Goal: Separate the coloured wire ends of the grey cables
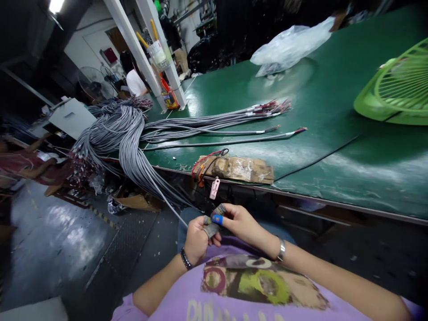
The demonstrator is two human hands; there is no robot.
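Observation:
Both my hands meet low in front of my chest, below the edge of the green table (pixel 334 147). My left hand (pixel 197 240) is closed, its thumb and forefinger wrapped in grey finger covers, and pinches the end of a grey cable (pixel 167 203) that runs up to the bundle. My right hand (pixel 239 223) is closed too, with a blue cap on one fingertip and a grey one on another, touching the same cable end. The cable's tip is hidden between the fingers.
A thick bundle of grey cables (pixel 123 133) hangs over the table's left edge, with several stripped ends (pixel 267 109) lying on top. A taped wooden block with red wires (pixel 234 168) sits at the near edge. A green fan (pixel 397 89), plastic bag (pixel 290 44) and another person (pixel 133 80) lie beyond.

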